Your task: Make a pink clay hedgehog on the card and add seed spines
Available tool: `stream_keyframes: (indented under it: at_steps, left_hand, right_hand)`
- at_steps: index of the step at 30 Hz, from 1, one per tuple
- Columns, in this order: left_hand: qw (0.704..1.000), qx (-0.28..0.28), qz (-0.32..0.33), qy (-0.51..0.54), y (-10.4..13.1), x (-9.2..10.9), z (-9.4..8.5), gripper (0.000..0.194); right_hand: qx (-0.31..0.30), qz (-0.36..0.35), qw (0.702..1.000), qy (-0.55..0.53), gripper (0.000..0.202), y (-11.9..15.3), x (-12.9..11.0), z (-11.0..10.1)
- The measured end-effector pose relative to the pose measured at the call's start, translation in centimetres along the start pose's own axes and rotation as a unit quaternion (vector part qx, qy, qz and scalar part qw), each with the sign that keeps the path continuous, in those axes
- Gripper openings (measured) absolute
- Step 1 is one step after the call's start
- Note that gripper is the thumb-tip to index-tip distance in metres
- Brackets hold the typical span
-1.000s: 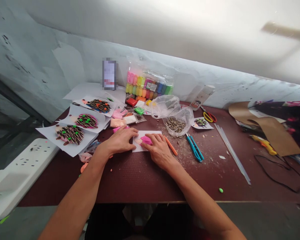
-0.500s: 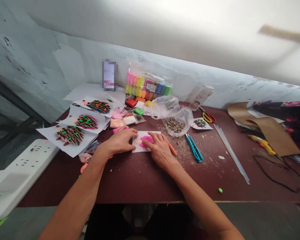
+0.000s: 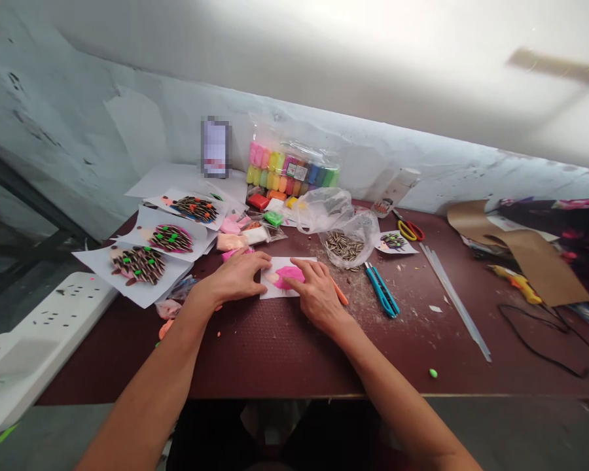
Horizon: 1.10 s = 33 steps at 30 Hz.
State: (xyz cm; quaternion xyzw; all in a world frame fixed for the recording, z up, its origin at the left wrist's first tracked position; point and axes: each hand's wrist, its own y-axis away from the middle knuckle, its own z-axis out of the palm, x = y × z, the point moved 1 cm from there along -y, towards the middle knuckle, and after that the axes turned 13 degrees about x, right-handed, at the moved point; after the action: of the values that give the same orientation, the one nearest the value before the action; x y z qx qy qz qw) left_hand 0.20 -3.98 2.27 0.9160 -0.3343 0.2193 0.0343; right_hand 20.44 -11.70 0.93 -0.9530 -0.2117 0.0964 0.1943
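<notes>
A small white paper card (image 3: 271, 292) lies on the dark red table before me, bearing a flattened patch of bright pink modelling clay (image 3: 287, 277) with a paler bit at its left end. At the card's left edge rests my left hand (image 3: 236, 275), thumb and fingers spread apart. My right hand (image 3: 320, 297) lies over the card's right side, its fingers extended and the fingertips touching the pink clay. An orange stick-like tool (image 3: 341, 294) lies partly behind the right hand. Just beyond the left hand sits more pink clay (image 3: 230, 253).
Sunflower seeds (image 3: 342, 247) fill a clear bag. To the right lie a blue utility knife (image 3: 383, 292), scissors (image 3: 410, 229), glue sticks (image 3: 456, 302) and a yellow glue gun (image 3: 519, 286). Seed-covered hedgehog pictures (image 3: 138, 264) and a power strip (image 3: 53, 327) are left; clay packs (image 3: 292, 173) stand behind.
My right hand has shifted very slightly, its fingertips moving a little to the right across the pink clay. The left hand stays at the card's edge.
</notes>
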Motion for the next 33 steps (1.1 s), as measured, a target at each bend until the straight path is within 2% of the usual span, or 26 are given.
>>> stream_keyframes:
  at_steps: [8,16,22,27,33]
  left_hand:
    - [1.000,-0.004,-0.004,-0.005,0.03,0.14,-0.15,0.045]
    - [1.000,-0.010,-0.009,-0.002,0.04,0.28,-0.33,0.046]
    - [1.000,-0.008,-0.007,-0.003,0.05,0.25,-0.28,0.045]
    - [1.000,-0.004,-0.001,-0.002,0.03,-0.01,-0.08,0.045]
    - [1.000,-0.002,0.001,-0.004,0.01,-0.04,-0.06,0.045]
  right_hand:
    - [0.004,-0.050,0.999,-0.005,0.035,0.59,-0.18,0.26]
    - [0.016,-0.018,1.000,-0.009,0.043,0.74,0.27,0.26]
    - [-0.012,-0.023,1.000,0.009,0.039,0.60,0.13,0.25]
    - [-0.014,-0.001,1.000,0.014,0.042,0.45,-0.01,0.09]
    - [-0.023,-0.007,1.000,0.013,0.042,0.47,-0.15,-0.12]
